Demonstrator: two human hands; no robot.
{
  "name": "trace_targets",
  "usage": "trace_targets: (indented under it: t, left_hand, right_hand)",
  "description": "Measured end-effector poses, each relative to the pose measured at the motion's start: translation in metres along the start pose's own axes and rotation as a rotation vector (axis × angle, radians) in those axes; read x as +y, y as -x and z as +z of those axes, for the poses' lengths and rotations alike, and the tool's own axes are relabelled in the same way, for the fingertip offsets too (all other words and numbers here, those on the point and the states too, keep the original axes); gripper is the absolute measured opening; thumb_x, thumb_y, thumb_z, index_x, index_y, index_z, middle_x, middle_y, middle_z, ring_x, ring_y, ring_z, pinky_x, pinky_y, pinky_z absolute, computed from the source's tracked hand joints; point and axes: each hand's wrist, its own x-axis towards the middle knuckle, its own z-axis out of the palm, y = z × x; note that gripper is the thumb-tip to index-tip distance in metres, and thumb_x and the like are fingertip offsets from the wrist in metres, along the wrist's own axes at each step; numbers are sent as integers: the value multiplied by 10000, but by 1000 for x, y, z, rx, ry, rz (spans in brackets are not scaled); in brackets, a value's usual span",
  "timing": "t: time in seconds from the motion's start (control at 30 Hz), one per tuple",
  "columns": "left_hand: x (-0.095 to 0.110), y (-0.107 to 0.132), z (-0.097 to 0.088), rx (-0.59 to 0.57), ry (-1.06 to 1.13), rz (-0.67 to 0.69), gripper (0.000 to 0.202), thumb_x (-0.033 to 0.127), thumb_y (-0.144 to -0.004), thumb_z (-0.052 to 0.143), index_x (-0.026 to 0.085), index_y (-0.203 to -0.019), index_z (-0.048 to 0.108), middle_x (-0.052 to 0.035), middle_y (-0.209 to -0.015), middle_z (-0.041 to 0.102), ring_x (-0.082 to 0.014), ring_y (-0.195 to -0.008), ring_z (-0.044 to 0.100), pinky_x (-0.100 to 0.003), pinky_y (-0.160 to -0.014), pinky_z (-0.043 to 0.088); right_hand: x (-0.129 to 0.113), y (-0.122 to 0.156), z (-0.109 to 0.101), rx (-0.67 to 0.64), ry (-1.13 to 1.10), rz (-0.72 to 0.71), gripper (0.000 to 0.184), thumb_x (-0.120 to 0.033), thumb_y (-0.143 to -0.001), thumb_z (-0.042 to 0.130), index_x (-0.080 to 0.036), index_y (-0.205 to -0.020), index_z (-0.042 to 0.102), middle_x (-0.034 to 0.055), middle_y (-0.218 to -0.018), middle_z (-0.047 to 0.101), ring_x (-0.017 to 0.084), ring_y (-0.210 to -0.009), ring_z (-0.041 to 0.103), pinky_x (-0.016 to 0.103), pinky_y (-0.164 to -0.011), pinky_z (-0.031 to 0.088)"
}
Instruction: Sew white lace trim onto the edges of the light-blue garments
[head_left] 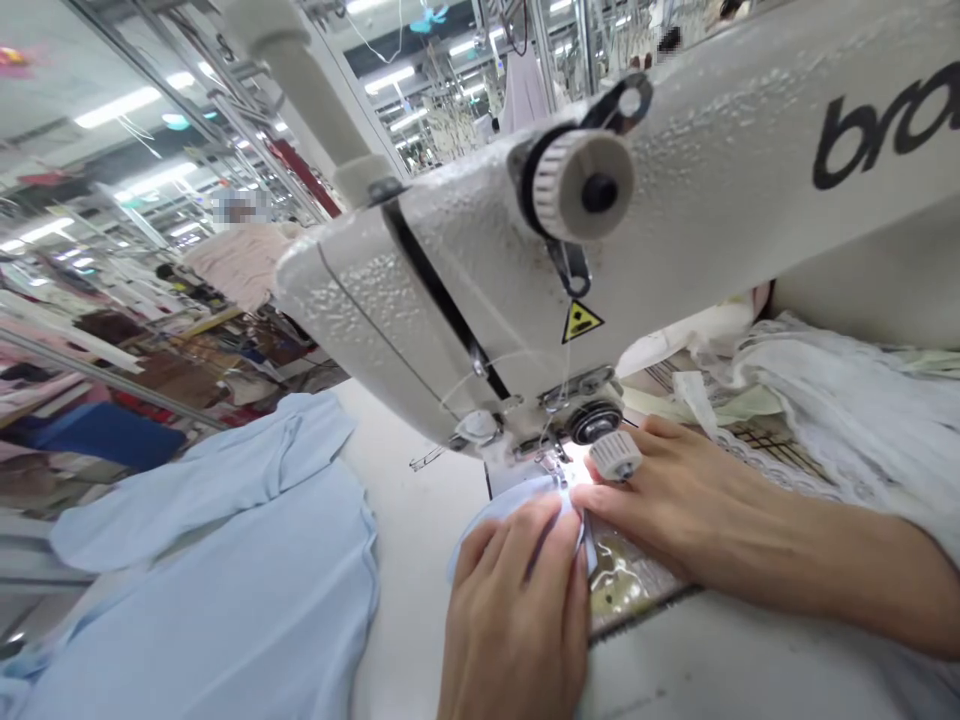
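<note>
A light blue fabric piece (470, 530) with a curved edge lies under the needle area of a white sewing machine (450, 260). My left hand (517, 610) is closed on its near part, fingers bent and pressed together over the cloth, the thumb tucked close to the index finger. At the cloth's right edge, beside the lit presser foot (559, 472), are the thumb and index finger of my right hand (675, 500), close together on the fabric. A white knob (615, 456) covers part of those fingers. Where the fingertips meet the cloth is partly hidden.
Larger light blue garment pieces (262, 570) spread over the left of the white table (405, 620). White lace-edged fabric (847, 400) is heaped at the right, behind my forearm. A thread guide wire (427, 459) sticks out left of the machine head. Another person (240, 250) is in the background.
</note>
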Motion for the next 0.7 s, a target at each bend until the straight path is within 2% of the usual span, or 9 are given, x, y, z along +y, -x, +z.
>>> trace_targets:
  t: [0.13,0.2,0.3,0.43,0.57,0.7]
  left_hand:
    - [-2,5,1,-48,24,13,282,118,-833,557,185,-1102,610,-30,-1169,649,-143,-1096,576,-292,-964,383]
    - [-2,4,1,-32,47,5,261,105,-826,554,184,-1067,614,-35,-1149,655,-144,-1099,573,-289,-971,399]
    - [-9,-4,0,-17,80,-24,198,108,-839,515,191,-980,626,-45,-1082,672,-162,-1030,605,-313,-926,456]
    - [-36,-19,0,-100,80,-5,179,159,-871,486,224,-939,637,-27,-919,702,-170,-865,660,-306,-763,525]
    - [-56,-26,2,-136,81,52,201,183,-868,506,243,-998,646,-15,-844,712,-160,-766,665,-284,-695,516]
    - [-53,-24,-1,-126,36,62,200,210,-875,516,251,-1031,635,0,-790,704,-160,-706,654,-296,-678,483]
  right_hand:
    - [-1,-1,1,-2,-1,22,36,-203,-879,539,-213,-897,569,30,-915,539,214,-816,424,358,-711,287]
    - [0,-2,1,8,2,16,55,-206,-886,523,-211,-891,578,30,-850,535,213,-792,417,359,-702,281]
    - [2,-2,2,30,31,-7,85,-188,-873,517,-195,-896,598,20,-702,499,211,-744,398,356,-673,264]
    - [3,-1,2,39,24,1,114,-180,-874,513,-185,-920,617,5,-589,438,207,-733,393,344,-662,253]
    - [3,1,2,58,-11,6,140,-173,-891,497,-170,-948,625,19,-642,472,202,-752,403,336,-682,269]
    - [4,1,0,57,-37,16,123,-181,-897,494,-181,-883,616,37,-741,500,194,-751,405,334,-675,282]
